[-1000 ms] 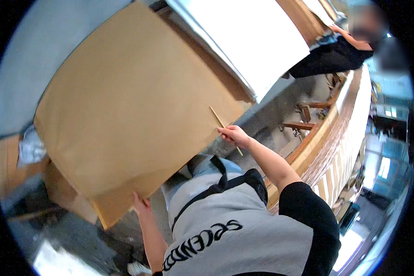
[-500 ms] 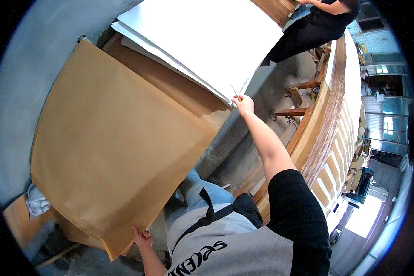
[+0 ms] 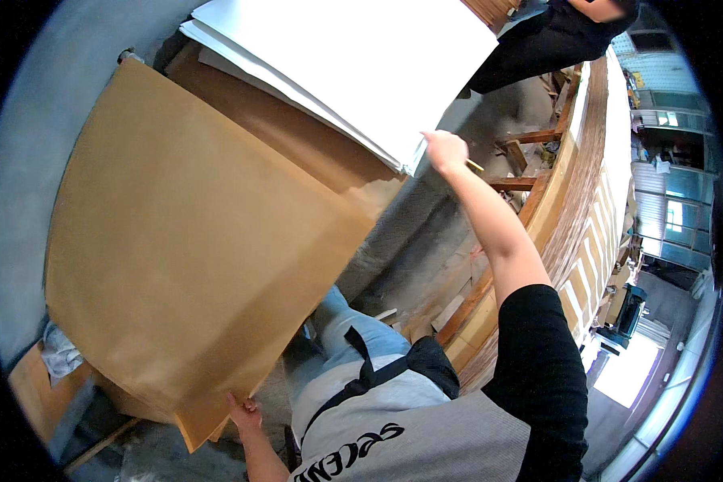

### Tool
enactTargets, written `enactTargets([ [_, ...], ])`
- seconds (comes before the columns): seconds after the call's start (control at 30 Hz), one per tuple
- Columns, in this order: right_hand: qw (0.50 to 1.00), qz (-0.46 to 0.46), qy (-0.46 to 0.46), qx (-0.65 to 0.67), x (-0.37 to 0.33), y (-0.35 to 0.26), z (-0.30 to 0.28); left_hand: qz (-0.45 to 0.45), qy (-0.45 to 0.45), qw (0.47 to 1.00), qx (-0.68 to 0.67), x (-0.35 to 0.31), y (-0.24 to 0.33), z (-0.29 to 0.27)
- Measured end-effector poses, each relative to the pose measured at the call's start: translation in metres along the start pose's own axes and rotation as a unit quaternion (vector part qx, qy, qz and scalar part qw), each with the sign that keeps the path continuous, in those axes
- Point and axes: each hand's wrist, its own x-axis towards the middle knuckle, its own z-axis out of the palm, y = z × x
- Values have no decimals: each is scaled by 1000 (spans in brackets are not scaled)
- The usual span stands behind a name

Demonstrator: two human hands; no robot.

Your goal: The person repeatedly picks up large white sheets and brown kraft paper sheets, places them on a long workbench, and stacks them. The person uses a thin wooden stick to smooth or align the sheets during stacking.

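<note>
A large brown paper sheet (image 3: 193, 241) lies on top of a stack in front of me. My left hand (image 3: 246, 411) pinches the near corner of the brown paper. Beyond it rests a stack of white sheets (image 3: 353, 64), overlapping more brown paper. At the right edge of the white sheets is my right hand (image 3: 447, 153), its fingers closed and touching or very near that edge. A thin, light wooden stick (image 3: 475, 167) pokes out from behind this hand, held in it; most of it is hidden by the hand.
On the right runs a long stack of brown and white strips (image 3: 574, 233) along a wooden beam. Another person in dark clothes (image 3: 538, 44) is at the far right. A grey wall (image 3: 48, 120) borders the left. Crumpled cloth (image 3: 60, 351) lies by the stack's left corner.
My right hand has moved to the right and a little farther up along the white sheets' edge, and the stick now points back toward my arm. My left hand stays at the brown corner.
</note>
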Motion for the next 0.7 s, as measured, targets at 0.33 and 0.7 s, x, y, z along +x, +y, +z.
enactTargets([
  [0.33,968,110,-188,-123,-11,42,30,-5,5,1000,24,-5,4,4],
  [0.7,973,81,-78,202,-24,-5,59,-8,49,999,-12,-5,1,5],
])
